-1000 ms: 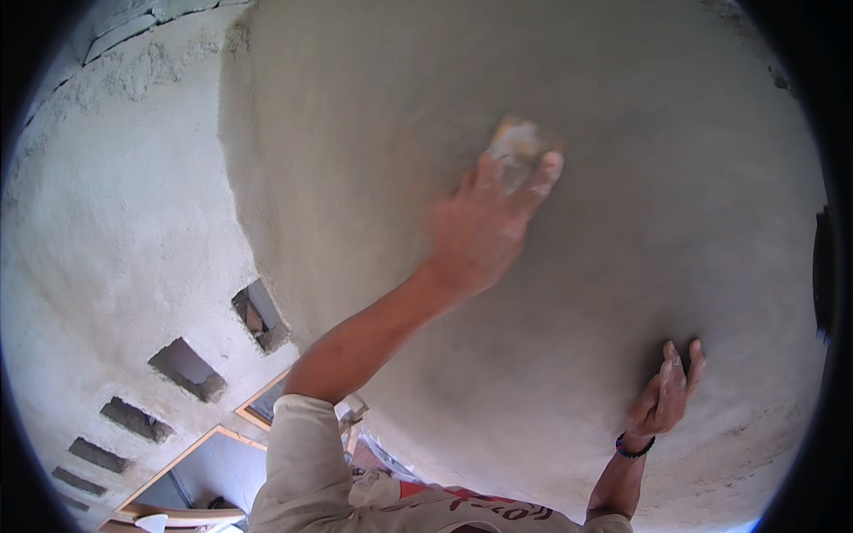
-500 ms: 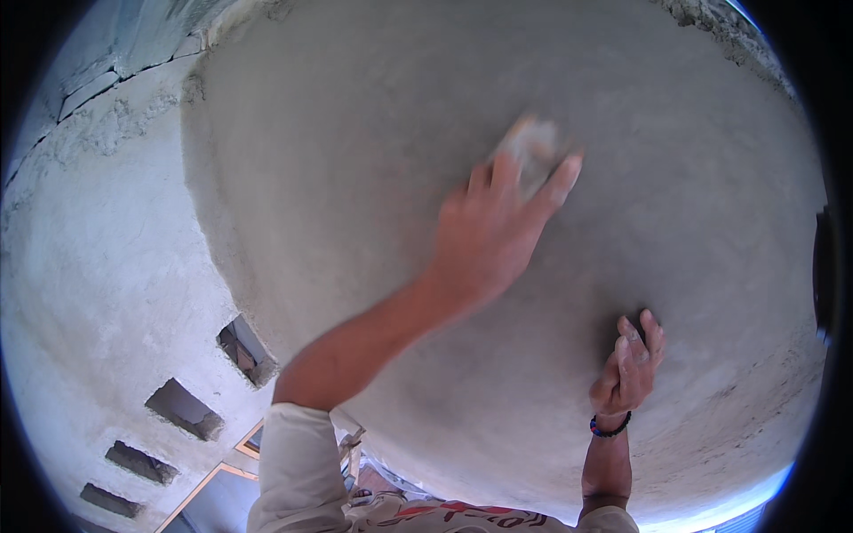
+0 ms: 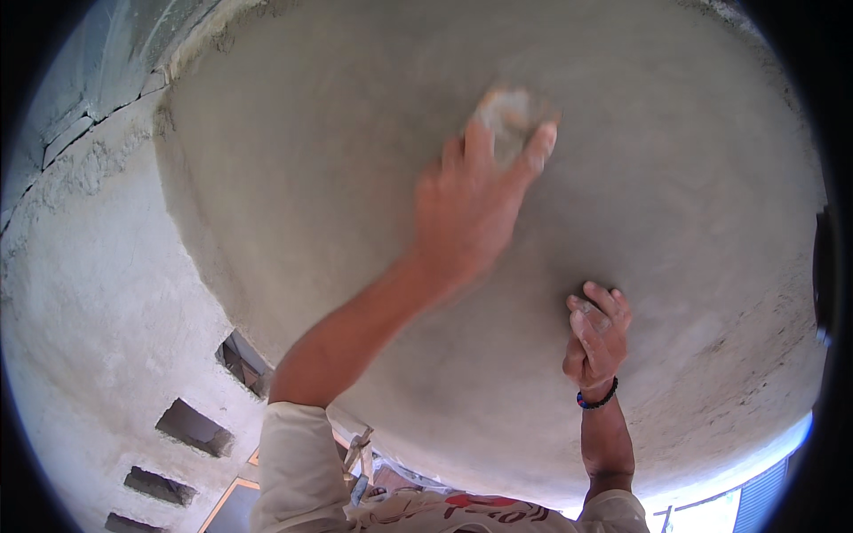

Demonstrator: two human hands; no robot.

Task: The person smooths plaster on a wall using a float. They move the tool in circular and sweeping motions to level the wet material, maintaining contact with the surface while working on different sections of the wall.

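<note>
A grey plastered wall (image 3: 355,178) fills most of the view. Against its upper middle my left hand (image 3: 466,200) grips a small pale sponge (image 3: 508,114) with orange-tinged edges, between thumb and fingers. The sponge is blurred and partly covered by the fingers. Lower and to the right, my right hand (image 3: 600,333) is by the same wall with its fingers loosely bent and slightly apart, nothing seen in it. Its fingertips look whitish with plaster dust, and they seem to touch the surface. A dark beaded bracelet (image 3: 597,394) circles the right wrist.
To the left a whitish wall (image 3: 89,284) meets the grey plaster along a rough edge. Several rectangular openings, one of them a dark recess (image 3: 194,426), run down it. A wooden frame (image 3: 233,502) shows at the lower left. A dark object (image 3: 825,275) stands at the right rim.
My left hand and the sponge have moved up and to the left over the plaster. My right hand has also shifted up and left. The view has tilted slightly.
</note>
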